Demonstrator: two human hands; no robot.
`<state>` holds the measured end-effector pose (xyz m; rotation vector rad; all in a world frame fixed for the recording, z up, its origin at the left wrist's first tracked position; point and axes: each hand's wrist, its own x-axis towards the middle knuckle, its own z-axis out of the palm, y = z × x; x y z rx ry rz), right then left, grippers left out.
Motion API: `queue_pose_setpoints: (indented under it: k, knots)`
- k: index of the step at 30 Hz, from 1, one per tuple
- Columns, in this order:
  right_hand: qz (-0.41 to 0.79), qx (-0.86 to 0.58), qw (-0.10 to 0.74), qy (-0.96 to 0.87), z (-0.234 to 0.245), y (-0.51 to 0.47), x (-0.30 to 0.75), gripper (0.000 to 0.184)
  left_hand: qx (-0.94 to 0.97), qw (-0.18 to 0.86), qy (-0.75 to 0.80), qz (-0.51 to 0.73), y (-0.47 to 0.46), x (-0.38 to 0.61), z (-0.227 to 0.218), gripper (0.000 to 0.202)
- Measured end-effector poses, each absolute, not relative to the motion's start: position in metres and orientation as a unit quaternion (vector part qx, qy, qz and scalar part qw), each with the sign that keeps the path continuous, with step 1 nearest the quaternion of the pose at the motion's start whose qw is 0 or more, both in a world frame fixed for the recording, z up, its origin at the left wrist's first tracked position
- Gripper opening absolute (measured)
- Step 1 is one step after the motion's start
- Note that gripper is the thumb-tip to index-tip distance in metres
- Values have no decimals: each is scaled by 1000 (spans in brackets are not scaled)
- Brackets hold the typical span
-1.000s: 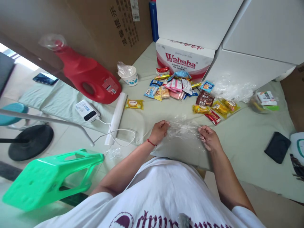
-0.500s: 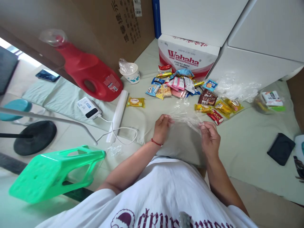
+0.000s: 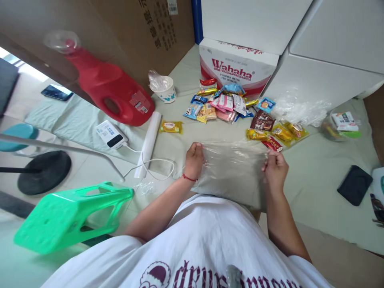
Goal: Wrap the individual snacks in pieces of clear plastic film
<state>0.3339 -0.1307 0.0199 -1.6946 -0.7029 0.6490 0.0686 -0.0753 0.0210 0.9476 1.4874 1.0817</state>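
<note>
A clear plastic bag [image 3: 235,154] is stretched between my two hands above the cloth-covered surface. My left hand [image 3: 195,160] pinches its left edge, with a red cord on the wrist. On the other side my right hand [image 3: 275,168] grips the right edge with closed fingers. Beyond the bag lies a pile of small wrapped snacks [image 3: 223,105]. Several yellow packets [image 3: 282,134], a brown cocoa packet [image 3: 263,121] and a red packet [image 3: 272,143] lie close to my right hand. One yellow packet [image 3: 171,127] sits apart on the left.
A Wahaha carton [image 3: 237,68] stands behind the snacks, with crumpled clear plastic [image 3: 300,110] to its right. On the left are a paper cup [image 3: 166,92], a red jug [image 3: 117,88], a white roll [image 3: 148,144], a cabled power bank [image 3: 111,135] and a green stool [image 3: 69,216].
My hands have moved apart, left hand leftward and right hand rightward. The bunched clear plastic between them is now spread out wide and flatter.
</note>
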Motion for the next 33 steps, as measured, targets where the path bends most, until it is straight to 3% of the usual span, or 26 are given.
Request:
queue_pose_setpoints:
  k: [3, 5, 9, 11, 15, 18, 22, 24, 27, 33]
  knots:
    - [257, -783, 434, -363, -4, -132, 338, 35, 389, 482, 682, 389, -77, 53, 8, 19]
    - [236, -798, 392, -391, -13, -132, 339, 36, 423, 431, 705, 372, -79, 43, 6, 19]
    - [235, -800, 370, -411, -12, -130, 338, 37, 584, 132, 698, 392, -91, 37, 23, 37]
    - [224, -798, 348, -438, -7, -131, 338, 40, 694, 33, 619, 366, -97, 42, 33, 31]
    - [220, -789, 276, -503, 3, -139, 349, 39, 932, 106, 328, 109, -94, 53, 40, 19]
    - [175, -776, 216, -566, 9, -140, 363, 38, 959, 166, 224, -41, -86, 51, 36, 17]
    - [107, -677, 242, -687, 15, -122, 362, 46, 938, 215, 269, -41, -85, 47, 32, 22]
    - [141, -604, 236, -748, 16, -105, 350, 43, 917, 225, 328, -26, -87, 51, 28, 32]
    - [238, -538, 206, -782, 19, -77, 336, 25, 883, 196, 425, -43, -90, 61, 15, 46]
    - [322, -553, 213, -738, 36, -18, 361, 29, 886, 112, 446, -64, -101, 60, -16, 61]
